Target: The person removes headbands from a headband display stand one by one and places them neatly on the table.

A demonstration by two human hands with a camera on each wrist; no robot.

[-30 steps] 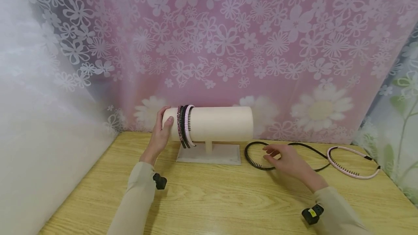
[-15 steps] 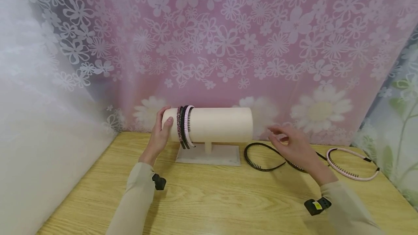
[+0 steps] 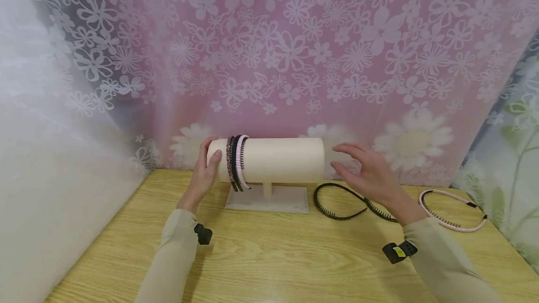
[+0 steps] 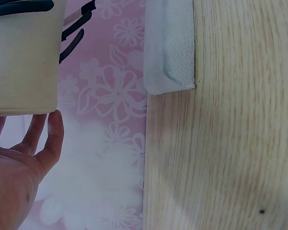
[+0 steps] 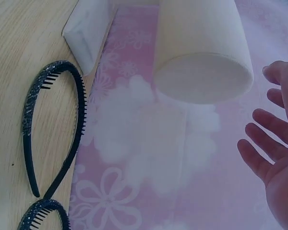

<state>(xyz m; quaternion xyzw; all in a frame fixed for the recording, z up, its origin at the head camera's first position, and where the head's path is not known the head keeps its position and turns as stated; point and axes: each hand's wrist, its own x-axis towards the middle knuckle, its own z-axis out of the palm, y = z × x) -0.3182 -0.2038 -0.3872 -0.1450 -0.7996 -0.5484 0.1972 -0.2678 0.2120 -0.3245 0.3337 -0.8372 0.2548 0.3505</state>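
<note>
A cream cylindrical headband stand (image 3: pixel 282 159) is up on a post above a pale base (image 3: pixel 269 200). My left hand (image 3: pixel 206 172) grips its left end, thumb in front and other fingers behind; fingertips (image 4: pixel 55 124) touch the end's edge in the left wrist view. Close to that hand, a glittery headband (image 3: pixel 230 165), a black headband (image 3: pixel 236 165) and a light pink headband (image 3: pixel 241 162) sit round the cylinder. Off the right end, apart from it, my right hand (image 3: pixel 372 174) holds nothing, its fingers spread.
On the table (image 3: pixel 269 256) to the right lie a glittery black toothed headband (image 5: pixel 29 110), a second black one (image 5: pixel 36 208) partly behind my right hand, and a pink headband (image 3: pixel 452 223). A floral pink curtain (image 3: pixel 269 60) hangs behind the table.
My right hand has risen from over the black headbands on the table, then shifted left towards the cylinder's right end as its fingers spread. The left hand keeps its grip.
</note>
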